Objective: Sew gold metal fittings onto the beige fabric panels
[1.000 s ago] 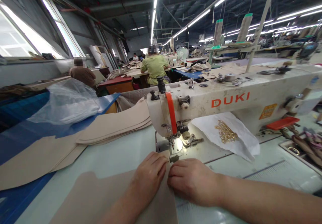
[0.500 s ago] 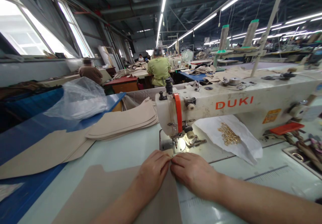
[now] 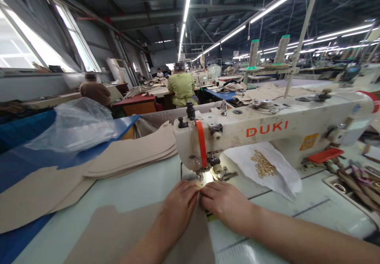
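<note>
A tan cut panel [image 3: 113,232] lies flat on the pale sewing table, its far edge right under the presser foot of the white DUKI sewing machine [image 3: 267,127]. My left hand [image 3: 178,206] rests on the panel, fingers curled down at its edge. Beside it my right hand [image 3: 227,204] presses on the same edge, fingertips meeting the left ones just in front of the needle. Both hands hide the spot where the panel meets the foot.
A stack of tan panels [image 3: 133,151] lies left of the machine, with a clear plastic bag [image 3: 77,125] behind. White paper holding small gold rings [image 3: 263,165] sits under the machine arm. A tray of tools [image 3: 356,181] is at right. Two other people sit at benches farther back.
Both hands have slid a little farther toward the needle with the panel edge. The view has shifted slightly.
</note>
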